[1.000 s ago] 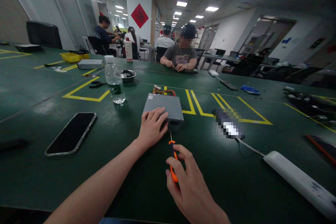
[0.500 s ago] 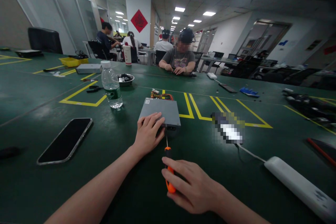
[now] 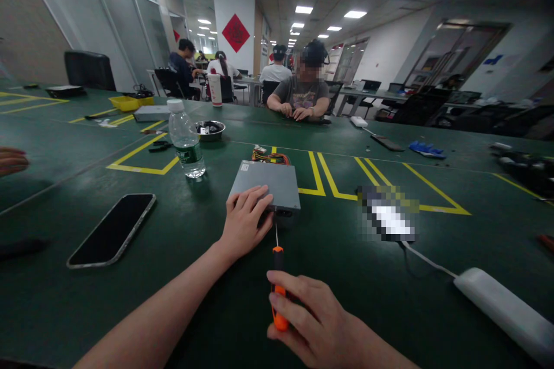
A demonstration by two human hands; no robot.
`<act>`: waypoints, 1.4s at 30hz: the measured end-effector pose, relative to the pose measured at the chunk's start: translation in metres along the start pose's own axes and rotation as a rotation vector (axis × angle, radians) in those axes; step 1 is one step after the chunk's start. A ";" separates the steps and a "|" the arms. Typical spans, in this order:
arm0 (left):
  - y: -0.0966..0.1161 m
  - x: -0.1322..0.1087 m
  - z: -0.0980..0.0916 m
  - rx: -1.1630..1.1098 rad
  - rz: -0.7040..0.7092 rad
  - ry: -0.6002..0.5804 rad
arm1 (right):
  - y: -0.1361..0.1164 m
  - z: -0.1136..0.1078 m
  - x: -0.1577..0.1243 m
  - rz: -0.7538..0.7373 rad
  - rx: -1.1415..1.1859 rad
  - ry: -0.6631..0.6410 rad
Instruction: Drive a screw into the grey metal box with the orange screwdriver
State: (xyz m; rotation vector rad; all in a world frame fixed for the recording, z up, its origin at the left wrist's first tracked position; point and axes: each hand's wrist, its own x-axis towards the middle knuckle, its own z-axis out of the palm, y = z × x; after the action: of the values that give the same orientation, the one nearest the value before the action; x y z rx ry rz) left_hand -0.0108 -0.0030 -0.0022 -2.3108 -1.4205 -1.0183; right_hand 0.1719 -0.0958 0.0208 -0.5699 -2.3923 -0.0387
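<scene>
A flat grey metal box (image 3: pixel 272 181) lies on the green table (image 3: pixel 367 300) with coloured wires (image 3: pixel 270 156) at its far end. My left hand (image 3: pixel 244 222) rests on the box's near corner, fingers curled over its top and pressing it down. My right hand (image 3: pixel 318 326) is closed round the orange handle of a screwdriver (image 3: pixel 277 285). The screwdriver's thin shaft points away from me at the near face of the box, its tip at or just short of that face.
A black phone (image 3: pixel 111 229) lies at the left, a water bottle (image 3: pixel 185 139) beyond it. A white power strip (image 3: pixel 504 311) with its cable sits at the right. A metal bowl (image 3: pixel 210 127) stands further back. A person sits across the table; someone's fingers (image 3: pixel 11 160) show at the left edge.
My right hand has turned on the screwdriver handle and slid nearer to me; the view has shifted a little. My left hand stays on the box.
</scene>
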 end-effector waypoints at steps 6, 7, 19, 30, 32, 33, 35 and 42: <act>0.001 0.001 0.000 -0.018 -0.005 0.011 | 0.000 0.002 -0.001 0.053 0.054 0.007; 0.001 0.001 0.000 -0.022 0.003 0.026 | 0.000 -0.001 0.001 0.049 0.043 -0.044; 0.001 0.001 0.000 -0.038 -0.004 0.013 | 0.002 0.006 0.000 0.028 -0.012 0.100; 0.000 0.000 0.002 -0.021 -0.002 0.015 | 0.003 0.014 0.004 -0.096 -0.051 0.131; 0.000 0.000 0.002 -0.021 0.001 0.014 | 0.005 0.018 0.002 -0.085 -0.028 0.109; 0.000 0.000 0.002 -0.019 0.001 0.014 | 0.005 0.019 0.002 -0.086 -0.033 0.075; -0.001 0.000 0.002 -0.016 -0.001 0.012 | 0.005 0.018 0.003 -0.091 -0.069 -0.014; -0.001 0.000 0.001 -0.009 0.006 0.011 | 0.006 0.024 0.004 -0.113 -0.063 0.125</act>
State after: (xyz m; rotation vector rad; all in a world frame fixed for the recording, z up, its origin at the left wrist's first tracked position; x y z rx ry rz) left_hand -0.0110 -0.0020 -0.0033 -2.3106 -1.4072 -1.0368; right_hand 0.1570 -0.0848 0.0037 -0.4470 -2.3053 -0.1938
